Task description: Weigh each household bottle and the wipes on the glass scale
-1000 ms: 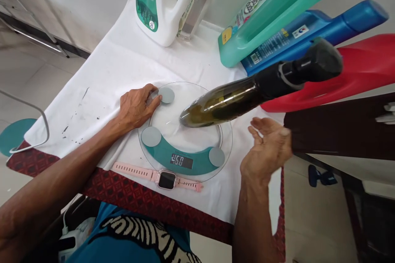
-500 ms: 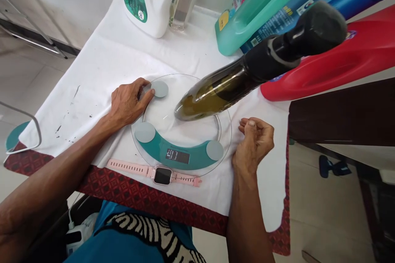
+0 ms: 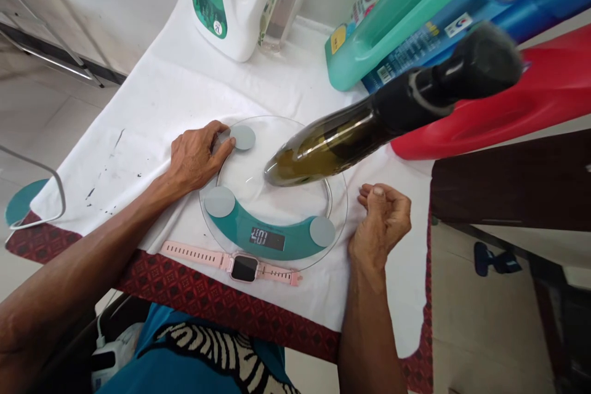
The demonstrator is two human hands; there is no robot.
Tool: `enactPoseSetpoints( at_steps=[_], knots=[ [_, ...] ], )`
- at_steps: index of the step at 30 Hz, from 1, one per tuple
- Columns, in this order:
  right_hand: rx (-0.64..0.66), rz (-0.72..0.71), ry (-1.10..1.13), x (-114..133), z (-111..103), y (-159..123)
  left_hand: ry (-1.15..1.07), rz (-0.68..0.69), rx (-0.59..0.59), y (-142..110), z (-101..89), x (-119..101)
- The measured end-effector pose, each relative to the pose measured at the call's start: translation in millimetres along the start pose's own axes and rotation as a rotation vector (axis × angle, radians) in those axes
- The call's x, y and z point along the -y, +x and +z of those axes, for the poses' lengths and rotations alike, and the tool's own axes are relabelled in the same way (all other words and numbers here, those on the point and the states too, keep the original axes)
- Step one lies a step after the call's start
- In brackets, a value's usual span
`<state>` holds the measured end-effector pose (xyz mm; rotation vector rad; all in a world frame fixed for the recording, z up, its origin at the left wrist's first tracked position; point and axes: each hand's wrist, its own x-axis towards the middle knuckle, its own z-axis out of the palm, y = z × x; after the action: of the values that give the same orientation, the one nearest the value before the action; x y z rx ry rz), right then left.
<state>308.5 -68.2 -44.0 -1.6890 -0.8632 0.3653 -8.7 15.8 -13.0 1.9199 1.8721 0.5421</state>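
A round glass weighing scale (image 3: 258, 231) lies on the white cloth, its display lit with digits hard to read. On the scale stands a dark green glass bottle (image 3: 318, 151) with a black neck, leaning toward the upper right in this view. My left hand (image 3: 196, 154) is at the scale's left rim, thumb over the glass beside a grey pad and the other fingers curled at the edge. To the right of the scale rests my right hand (image 3: 383, 218), apart from it, fingers curled in and nothing visible in them. A pink-strapped smartwatch (image 3: 244, 267) lies at the scale's near edge.
Along the back stand a white jug (image 3: 235, 18), a clear bottle (image 3: 284, 6), a green bottle (image 3: 344, 68), a blue bottle (image 3: 401, 46) and a red bottle (image 3: 498, 104). A grey cable (image 3: 59, 188) loops at the left table edge.
The scale's display has changed from small faint marks to larger bright digits. The whole view has shifted slightly; both hands and the bottle keep their places.
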Motion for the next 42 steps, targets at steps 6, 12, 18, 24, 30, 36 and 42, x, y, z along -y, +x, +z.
enactPoseSetpoints(
  at_steps=[6, 12, 18, 24, 30, 36, 42],
  knots=[
    [0.168, -0.223, 0.203, 85, 8, 1, -0.017, -0.007, 0.064, -3, -2.1, 0],
    [0.454, -0.234, 0.263, 136, 48, -17, -0.057, 0.011, 0.076, -6, -0.5, 3],
    [0.515, -0.113, 0.209, 136, 64, -23, -0.117, -0.007, 0.103, -6, 1.4, 2],
    [0.332, -0.277, 0.342, 169, 114, 25, -0.136, -0.010, 0.139, -6, 1.9, 1],
    [0.420, -0.354, 0.332, 168, 216, 79, -0.139, -0.010, 0.116, -7, 4.1, 1],
    [0.429, -0.300, 0.282, 153, 269, 96, -0.139, -0.003, 0.103, -7, 6.3, 2],
    [0.463, -0.386, 0.156, 146, 272, 101, -0.147, 0.001, 0.077, -6, 9.5, 7]
  ],
)
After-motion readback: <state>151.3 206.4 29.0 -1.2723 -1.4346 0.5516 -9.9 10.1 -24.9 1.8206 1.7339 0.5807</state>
